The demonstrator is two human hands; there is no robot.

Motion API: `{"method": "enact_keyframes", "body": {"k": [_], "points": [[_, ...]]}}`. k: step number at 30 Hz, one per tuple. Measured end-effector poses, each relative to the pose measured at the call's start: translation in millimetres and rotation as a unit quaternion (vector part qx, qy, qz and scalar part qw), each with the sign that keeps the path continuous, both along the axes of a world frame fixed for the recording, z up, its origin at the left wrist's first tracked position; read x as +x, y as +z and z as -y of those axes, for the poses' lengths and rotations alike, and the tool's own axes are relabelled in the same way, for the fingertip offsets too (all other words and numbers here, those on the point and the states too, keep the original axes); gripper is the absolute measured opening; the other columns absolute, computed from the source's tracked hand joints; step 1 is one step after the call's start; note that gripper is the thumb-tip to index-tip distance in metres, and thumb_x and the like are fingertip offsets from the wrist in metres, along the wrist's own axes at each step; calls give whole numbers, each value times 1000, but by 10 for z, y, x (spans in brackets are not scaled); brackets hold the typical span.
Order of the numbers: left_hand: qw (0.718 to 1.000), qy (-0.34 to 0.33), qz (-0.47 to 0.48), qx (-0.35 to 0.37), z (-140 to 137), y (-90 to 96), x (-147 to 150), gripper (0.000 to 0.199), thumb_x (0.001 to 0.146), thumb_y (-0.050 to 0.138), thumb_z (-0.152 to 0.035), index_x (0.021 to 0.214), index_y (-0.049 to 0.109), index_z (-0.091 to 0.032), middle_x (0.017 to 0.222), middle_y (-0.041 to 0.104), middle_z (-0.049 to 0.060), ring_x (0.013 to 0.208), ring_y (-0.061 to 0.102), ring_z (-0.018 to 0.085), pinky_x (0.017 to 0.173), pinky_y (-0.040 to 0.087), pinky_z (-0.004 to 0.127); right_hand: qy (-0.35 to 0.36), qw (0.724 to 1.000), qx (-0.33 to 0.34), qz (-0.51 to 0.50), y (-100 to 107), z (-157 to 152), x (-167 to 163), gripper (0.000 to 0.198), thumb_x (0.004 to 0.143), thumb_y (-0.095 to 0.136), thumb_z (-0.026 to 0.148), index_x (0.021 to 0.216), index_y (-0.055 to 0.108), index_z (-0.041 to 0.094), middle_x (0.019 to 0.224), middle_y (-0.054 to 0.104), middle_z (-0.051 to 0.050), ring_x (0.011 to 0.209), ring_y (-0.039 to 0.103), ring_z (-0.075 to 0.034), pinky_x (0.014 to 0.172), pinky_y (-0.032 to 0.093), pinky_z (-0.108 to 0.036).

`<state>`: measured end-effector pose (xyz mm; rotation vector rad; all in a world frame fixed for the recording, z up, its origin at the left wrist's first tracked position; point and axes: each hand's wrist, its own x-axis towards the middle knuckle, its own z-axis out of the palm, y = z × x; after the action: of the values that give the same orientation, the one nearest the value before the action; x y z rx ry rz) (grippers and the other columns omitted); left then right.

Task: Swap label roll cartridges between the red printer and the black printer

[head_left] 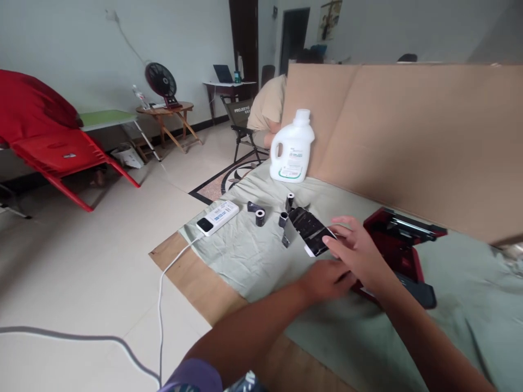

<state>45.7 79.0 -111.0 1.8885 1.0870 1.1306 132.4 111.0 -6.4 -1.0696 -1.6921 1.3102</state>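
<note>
My right hand [353, 250] pinches the near right corner of a flat, dark glossy sheet [312, 231] with a white lower edge, thumb on top. Just below it, my left hand [329, 280] is smeared by motion, beside the front of an open red and black case-like device [408, 261]. Its fingertips are partly hidden, so what they hold, if anything, does not show. A dark grey flat piece [419, 291] sticks out at the device's right front. Past the sheet lie small dark rolls with white cores, among them an upright roll [290, 201] and another roll [260, 218].
A white jug [292, 147] stands at the back before a tall cardboard panel [408, 141]. A white power strip [218, 218] with a cable [161, 305] lies on the left of the pale green cloth [229, 261]. Another person [267, 109] sits behind the panel.
</note>
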Motion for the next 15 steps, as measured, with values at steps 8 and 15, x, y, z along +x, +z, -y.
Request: {"method": "enact_keyframes", "body": {"k": [8, 15], "points": [[1000, 19, 20, 1, 13, -25, 32, 42, 101, 43, -38, 134, 61, -20, 95, 74, 6, 78, 66, 18, 80, 55, 31, -104, 971, -100, -190, 85, 14, 903, 41, 68, 84, 41, 101, 67, 22, 84, 65, -2, 73, 60, -16, 65, 50, -30], [995, 96, 19, -13, 29, -57, 77, 27, 94, 53, -40, 102, 65, -17, 69, 57, -1, 63, 51, 13, 63, 46, 25, -57, 979, -134, -142, 117, -88, 1288, 63, 76, 77, 38, 136, 58, 30, 94, 66, -1, 79, 61, -17, 62, 52, -29]]}}
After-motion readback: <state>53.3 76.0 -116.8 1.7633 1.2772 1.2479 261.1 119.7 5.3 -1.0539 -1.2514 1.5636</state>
